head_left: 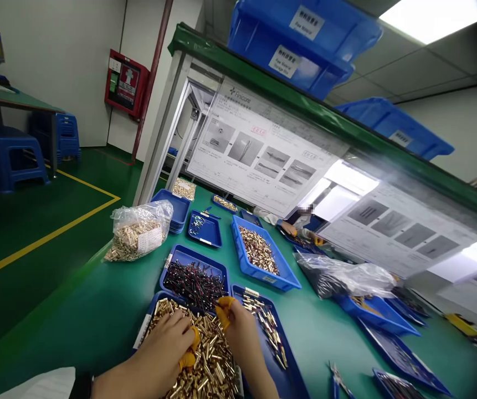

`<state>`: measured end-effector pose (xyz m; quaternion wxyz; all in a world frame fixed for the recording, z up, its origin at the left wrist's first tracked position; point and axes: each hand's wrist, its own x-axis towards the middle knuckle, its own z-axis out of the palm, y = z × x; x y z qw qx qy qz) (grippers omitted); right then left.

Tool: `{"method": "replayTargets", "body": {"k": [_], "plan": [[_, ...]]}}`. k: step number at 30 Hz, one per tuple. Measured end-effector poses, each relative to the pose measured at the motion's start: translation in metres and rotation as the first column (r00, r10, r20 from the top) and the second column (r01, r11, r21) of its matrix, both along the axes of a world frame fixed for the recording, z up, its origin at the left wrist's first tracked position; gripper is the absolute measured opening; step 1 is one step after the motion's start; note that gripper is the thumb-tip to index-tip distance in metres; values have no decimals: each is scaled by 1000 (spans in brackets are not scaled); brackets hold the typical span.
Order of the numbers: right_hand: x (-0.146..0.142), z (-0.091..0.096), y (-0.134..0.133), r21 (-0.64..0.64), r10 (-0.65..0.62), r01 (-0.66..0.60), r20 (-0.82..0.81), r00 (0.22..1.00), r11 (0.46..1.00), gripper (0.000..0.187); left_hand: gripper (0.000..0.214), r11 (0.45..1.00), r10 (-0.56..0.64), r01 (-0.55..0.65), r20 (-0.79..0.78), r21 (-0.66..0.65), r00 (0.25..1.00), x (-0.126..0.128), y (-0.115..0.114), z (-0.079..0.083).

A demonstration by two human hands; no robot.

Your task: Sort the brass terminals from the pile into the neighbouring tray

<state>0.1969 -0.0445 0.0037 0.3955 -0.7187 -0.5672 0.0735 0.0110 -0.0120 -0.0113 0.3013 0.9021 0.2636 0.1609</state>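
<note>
A green floor [34, 216] is spreading out to your left, bearing a yellow line and meeting a pale wall [63, 44]. You are facing a green worktable [109, 310], and a green-edged shelf [263, 77] is running above it. Printed sheets [258, 144] are hanging below that edge; blue storage boxes [255, 41] are sitting on top. Against the wall a red cabinet [127, 83] is hanging, and a blue stool [11, 144] is standing at the far left.

On the worktable, a blue bin [282, 271] is holding gold-coloured tubes. Nearest you, a tray [152, 306] is brimming with more; a second tray [192, 254], of dark pieces, is touching its far edge, and a long tray [282, 382] is lying on the right. A clear bag [140, 233] is slumping at the left.

Your left hand [172, 338] is resting over the tubes [217, 360], fingers curling; you are hiding whatever they may be gripping. Your right hand [238, 327] is bringing its covered fingertips together beside the dark pieces [192, 282]; I cannot tell whether they are pinching one. Pliers [336, 379] are lying to the right.
</note>
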Motion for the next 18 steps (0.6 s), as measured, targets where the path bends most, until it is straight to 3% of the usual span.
{"method": "replayTargets", "body": {"k": [3, 5, 9, 14, 18], "plan": [[-4, 0, -14, 45, -8, 12, -97, 995, 999, 13, 31, 985, 94, -73, 130, -156, 987, 1, 3, 5], [-16, -3, -26, 79, 18, 3, -263, 965, 997, 17, 22, 961, 157, -98, 219, -260, 963, 0, 4, 8], [-50, -11, -43, 112, 73, -6, -608, 790, 994, 26, 13, 929, 166, -42, 310, -369, 936, -1, 5, 11], [-66, -10, -45, 20, 35, -29, -604, 796, 999, 35, 15, 915, 183, -31, 344, -403, 921, -1, 7, 12], [-66, -11, -43, -12, 79, -107, -603, 794, 994, 41, 15, 900, 189, -35, 318, -434, 929, 0, 8, 13]]}}
